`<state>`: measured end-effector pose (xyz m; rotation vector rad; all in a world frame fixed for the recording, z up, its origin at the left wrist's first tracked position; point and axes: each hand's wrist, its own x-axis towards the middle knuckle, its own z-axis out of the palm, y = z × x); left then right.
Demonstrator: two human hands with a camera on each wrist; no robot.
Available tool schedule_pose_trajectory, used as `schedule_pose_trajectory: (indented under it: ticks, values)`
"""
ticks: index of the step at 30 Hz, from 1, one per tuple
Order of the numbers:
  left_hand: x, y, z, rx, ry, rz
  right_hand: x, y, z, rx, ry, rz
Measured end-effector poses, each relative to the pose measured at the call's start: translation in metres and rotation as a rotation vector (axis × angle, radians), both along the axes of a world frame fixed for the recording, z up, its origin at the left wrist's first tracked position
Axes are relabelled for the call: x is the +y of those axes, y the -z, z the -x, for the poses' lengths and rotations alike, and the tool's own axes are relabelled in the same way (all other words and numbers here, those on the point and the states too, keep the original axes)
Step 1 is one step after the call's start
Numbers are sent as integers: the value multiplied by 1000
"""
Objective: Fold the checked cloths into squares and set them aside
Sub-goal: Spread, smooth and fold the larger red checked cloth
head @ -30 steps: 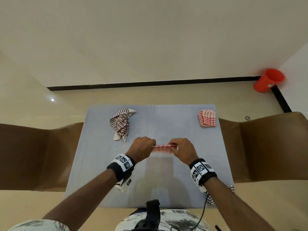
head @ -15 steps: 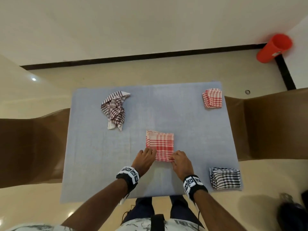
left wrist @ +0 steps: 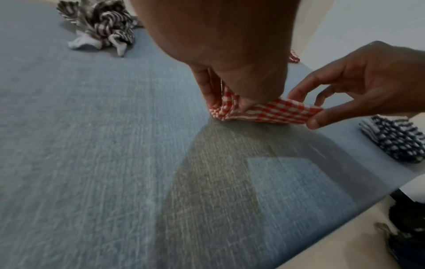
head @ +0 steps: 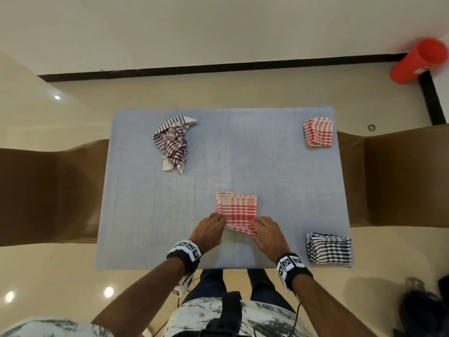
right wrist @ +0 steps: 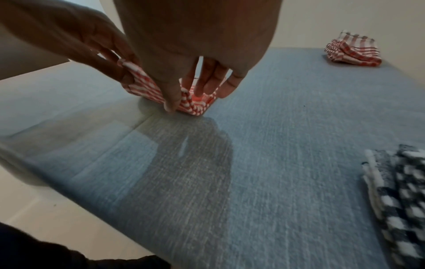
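A red checked cloth (head: pixel 237 210) lies folded on the blue table cover (head: pixel 145 215), near the front middle. My left hand (head: pixel 211 229) pinches its near left corner (left wrist: pixel 226 111) and my right hand (head: pixel 267 231) pinches its near right corner (right wrist: pixel 186 103), lifting the near edge (left wrist: pixel 282 113) a little off the cover. A crumpled brown checked cloth (head: pixel 173 142) lies at the back left. One folded red checked cloth (head: pixel 318 132) sits at the back right corner, and a folded black checked cloth (head: pixel 329 248) at the front right corner.
Brown chair seats (head: pixel 48 190) flank the table on both sides. An orange cylinder (head: pixel 419 61) lies on the floor by the far right wall. A dark bag (head: pixel 425 310) sits on the floor at the front right.
The red cloth, held up as a strip between both hands a second ago, now lies on the cover as a folded piece. Both hands have moved to its near corners and lift that edge.
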<state>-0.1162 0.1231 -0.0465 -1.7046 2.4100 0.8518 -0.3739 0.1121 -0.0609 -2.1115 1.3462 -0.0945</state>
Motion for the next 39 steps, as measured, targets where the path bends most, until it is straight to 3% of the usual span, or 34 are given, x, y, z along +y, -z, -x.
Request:
schedule_pose_trajectory:
  ticks: [4, 10, 14, 24, 36, 39]
  values:
    - [-10, 1, -3, 91, -114, -20, -17, -2, -6, -58, 55, -10]
    - [-35, 3, -8, 242, -347, -132, -46, 1, -12, -310, 445, -306]
    - [-52, 6, -13, 263, -436, -219, -63, 2, -16, -392, 577, -346]
    - [-66, 8, -19, 326, -476, -365, -76, 19, -23, -151, 631, -321]
    - [-81, 13, -13, 168, -607, -343, -80, 13, -37, -112, 799, -301]
    - [-84, 11, -6, 71, -632, -326, -84, 12, -37, -19, 798, -300]
